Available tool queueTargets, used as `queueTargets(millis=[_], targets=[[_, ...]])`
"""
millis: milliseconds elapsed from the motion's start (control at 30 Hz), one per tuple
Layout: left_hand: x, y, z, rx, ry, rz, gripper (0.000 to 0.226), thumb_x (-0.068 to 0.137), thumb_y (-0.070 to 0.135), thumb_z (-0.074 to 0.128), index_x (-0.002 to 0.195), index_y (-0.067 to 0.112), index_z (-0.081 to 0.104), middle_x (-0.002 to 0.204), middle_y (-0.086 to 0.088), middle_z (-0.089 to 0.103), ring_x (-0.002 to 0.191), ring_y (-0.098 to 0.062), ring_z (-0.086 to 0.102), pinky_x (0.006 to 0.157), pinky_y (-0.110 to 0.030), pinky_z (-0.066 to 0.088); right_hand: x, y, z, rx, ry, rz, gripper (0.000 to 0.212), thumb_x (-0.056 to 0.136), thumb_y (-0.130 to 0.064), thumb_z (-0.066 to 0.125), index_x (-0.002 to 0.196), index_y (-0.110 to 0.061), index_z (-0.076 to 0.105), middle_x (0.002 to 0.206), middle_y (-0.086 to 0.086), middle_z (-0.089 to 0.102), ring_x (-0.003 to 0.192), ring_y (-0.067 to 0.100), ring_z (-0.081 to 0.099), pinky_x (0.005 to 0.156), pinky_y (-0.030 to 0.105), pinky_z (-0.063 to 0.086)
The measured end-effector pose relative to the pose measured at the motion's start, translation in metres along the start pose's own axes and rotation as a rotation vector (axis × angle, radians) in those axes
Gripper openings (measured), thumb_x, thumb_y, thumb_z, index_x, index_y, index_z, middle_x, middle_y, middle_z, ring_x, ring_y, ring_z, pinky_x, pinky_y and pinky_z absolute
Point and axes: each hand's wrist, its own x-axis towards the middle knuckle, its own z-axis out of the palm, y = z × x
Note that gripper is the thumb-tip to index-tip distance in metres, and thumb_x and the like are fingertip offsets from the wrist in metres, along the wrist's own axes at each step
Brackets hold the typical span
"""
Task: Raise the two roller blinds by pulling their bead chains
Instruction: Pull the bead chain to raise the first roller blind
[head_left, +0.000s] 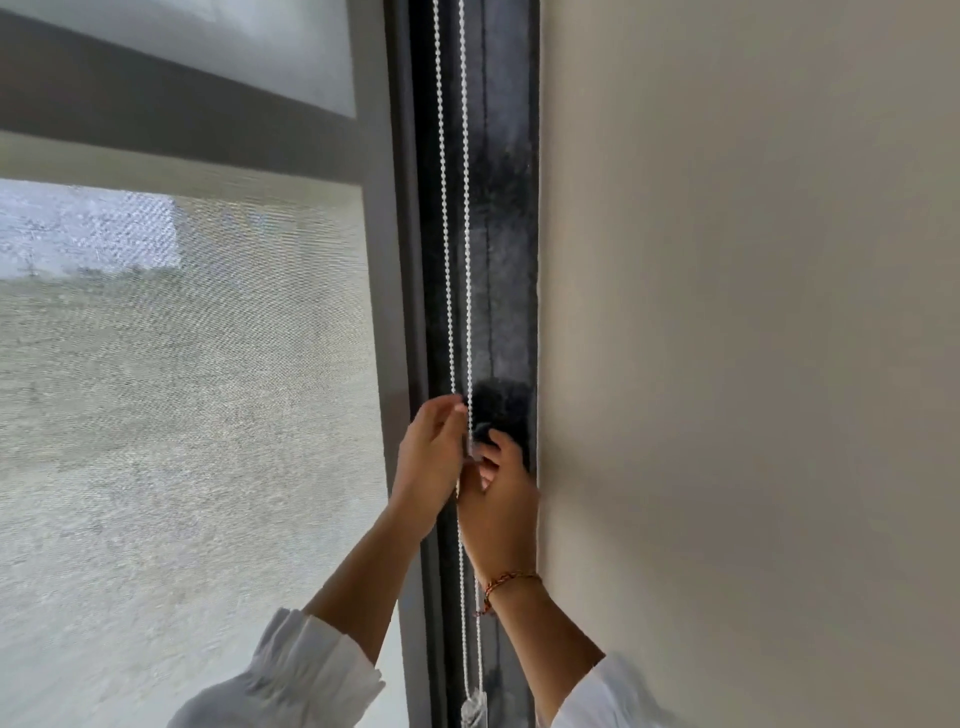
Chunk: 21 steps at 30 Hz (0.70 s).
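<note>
So, going left to right: the pale woven mesh roller blind (197, 364) hangs down across the window, apparently not raised much yet. Beside it, in front of the dark window frame (504, 208), hang two strands of white bead chain (462, 260). The left hand (428, 462) pinches the left strand at its fingertips; the right hand (498, 499), red thread bracelet (511, 579) on the wrist, is closed around the right strand. Risk as I see it: pull both strands together and they'd fight each other, jamming the clutch. Yanking sideways could pop the beads off.
</note>
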Motion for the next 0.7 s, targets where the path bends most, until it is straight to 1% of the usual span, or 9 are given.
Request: queueTargets(millis=[67, 167, 233, 300, 400, 467, 533, 633, 700], targets=[[0.007, 0.008, -0.002, -0.095, -0.028, -0.003, 0.018, 0.094, 0.030, 0.047, 0.102, 0.022, 0.062, 0.098, -0.003, 0.068, 0.094, -0.021, 0.065, 0.089, -0.042, 0.052, 0.002, 0.002, -0.002, -0.038, 0.025, -0.065, 0.029, 0.087, -0.019, 0.059, 0.115, -0.015, 0.057, 0.106, 0.005, 0.070, 0.097, 0.015, 0.064, 0.087, 0.027, 0.053], [0.018, 0.031, -0.004, -0.266, -0.113, 0.019, 0.030, 0.097, 0.034, 0.039, 0.093, 0.018, 0.064, 0.079, -0.001, 0.073, 0.076, -0.018, 0.068, 0.074, -0.030, 0.056, 0.007, 0.007, -0.004, -0.023, 0.016, -0.084, 0.016, 0.091, -0.016, 0.052, 0.100, -0.010, 0.064, 0.086, 0.007, 0.071, 0.077, 0.015, 0.064, 0.073, 0.028, 0.054], [0.026, 0.051, -0.003, -0.357, -0.162, 0.051, 0.036, 0.098, 0.036, 0.035, 0.094, 0.016, 0.063, 0.072, 0.001, 0.074, 0.067, -0.015, 0.069, 0.063, -0.024, 0.057, 0.009, 0.008, -0.004, 0.059, -0.016, -0.027, 0.020, 0.094, -0.019, 0.047, 0.090, -0.009, 0.064, 0.072, 0.002, 0.065, 0.065, 0.011, 0.059, 0.064, 0.025, 0.050], [0.034, 0.071, -0.002, -0.428, -0.217, 0.083, 0.036, 0.098, 0.036, 0.035, 0.095, 0.014, 0.063, 0.072, 0.000, 0.074, 0.065, -0.015, 0.068, 0.059, -0.025, 0.056, 0.010, 0.008, -0.002, 0.137, -0.012, 0.022, 0.026, 0.095, -0.023, 0.043, 0.082, -0.012, 0.063, 0.061, -0.008, 0.056, 0.057, 0.004, 0.054, 0.059, 0.020, 0.046], [0.042, 0.100, -0.004, -0.535, -0.285, 0.118, 0.035, 0.097, 0.037, 0.037, 0.094, 0.014, 0.065, 0.069, -0.001, 0.071, 0.060, -0.014, 0.065, 0.055, -0.026, 0.054, 0.001, 0.009, 0.000, 0.154, 0.044, -0.010, 0.030, 0.094, -0.026, 0.039, 0.066, -0.025, 0.050, 0.054, -0.011, 0.047, 0.054, 0.002, 0.052, 0.054, 0.015, 0.043], [0.045, 0.116, -0.003, -0.595, -0.311, 0.140, 0.036, 0.097, 0.036, 0.037, 0.094, 0.014, 0.065, 0.063, 0.001, 0.066, 0.054, -0.012, 0.060, 0.051, -0.024, 0.051, -0.008, 0.012, -0.001, 0.081, 0.046, -0.086, 0.030, 0.091, -0.030, 0.035, 0.063, -0.032, 0.042, 0.051, -0.012, 0.042, 0.054, 0.000, 0.051, 0.051, 0.009, 0.038], [0.044, 0.126, -0.003, -0.608, -0.332, 0.169, 0.035, 0.097, 0.035, 0.037, 0.093, 0.015, 0.065, 0.061, 0.003, 0.062, 0.052, -0.010, 0.056, 0.049, -0.023, 0.049, -0.018, 0.016, -0.002, 0.016, 0.055, -0.138, 0.029, 0.091, -0.029, 0.035, 0.062, -0.035, 0.038, 0.049, -0.015, 0.039, 0.054, 0.000, 0.052, 0.047, 0.007, 0.035], [0.037, 0.137, 0.000, -0.587, -0.338, 0.187, 0.035, 0.097, 0.037, 0.037, 0.094, 0.017, 0.065, 0.061, 0.005, 0.061, 0.052, -0.009, 0.055, 0.046, -0.022, 0.046, -0.024, 0.024, 0.000, -0.056, 0.059, -0.186, 0.035, 0.094, -0.016, 0.043, 0.064, -0.034, 0.039, 0.047, -0.017, 0.038, 0.051, -0.002, 0.052, 0.043, 0.007, 0.035], [0.030, 0.143, 0.002, -0.528, -0.276, 0.241, 0.034, 0.097, 0.037, 0.036, 0.090, 0.018, 0.064, 0.055, 0.009, 0.055, 0.045, -0.006, 0.048, 0.040, -0.019, 0.040, -0.028, 0.023, 0.003, -0.072, 0.032, -0.201, 0.028, 0.093, -0.017, 0.042, 0.067, -0.022, 0.050, 0.048, -0.020, 0.039, 0.051, -0.004, 0.053, 0.043, 0.008, 0.035]])
